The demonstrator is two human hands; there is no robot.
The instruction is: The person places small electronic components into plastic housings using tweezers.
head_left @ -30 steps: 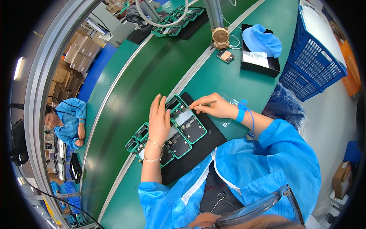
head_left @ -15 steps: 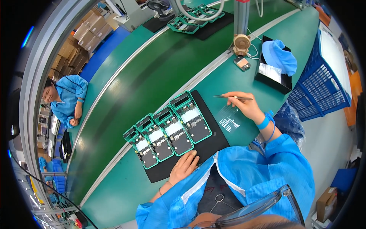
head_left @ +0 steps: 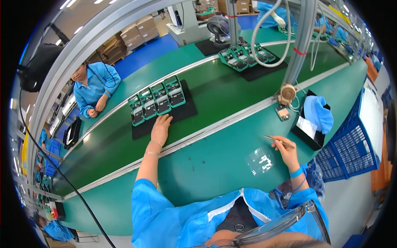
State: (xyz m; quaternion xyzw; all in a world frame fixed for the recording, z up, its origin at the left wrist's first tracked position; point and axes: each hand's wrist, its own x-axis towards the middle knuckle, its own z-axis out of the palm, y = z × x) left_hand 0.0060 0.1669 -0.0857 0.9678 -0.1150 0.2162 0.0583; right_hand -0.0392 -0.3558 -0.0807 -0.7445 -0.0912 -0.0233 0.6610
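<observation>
My left hand (head_left: 160, 129) is stretched out over the green conveyor belt (head_left: 206, 93). Its extended fingers lie on the near edge of a black mat (head_left: 190, 108), just below a row of several green-framed trays (head_left: 157, 99) holding opened phone-like devices. The devices' inner parts are too small to make out. In my right hand (head_left: 288, 153) is a pair of metal tweezers (head_left: 282, 142), gripped between thumb and fingers with the tips pointing left. Beneath those tips, a clear sheet with small whitish strips (head_left: 261, 162) lies on the green table (head_left: 206, 169).
A metal rail (head_left: 215, 128) separates table and belt. To the right are a post, a small brown fan-like device (head_left: 286, 95), a black box with blue cloth (head_left: 317, 112) and a blue crate (head_left: 351, 144). Across the belt sits a co-worker (head_left: 93, 89); another loaded mat (head_left: 264, 70) lies further along.
The mat with its trays has moved from the table onto the belt, away and to the left, with my left hand reaching after it. The view has shifted; my right hand still holds the tweezers.
</observation>
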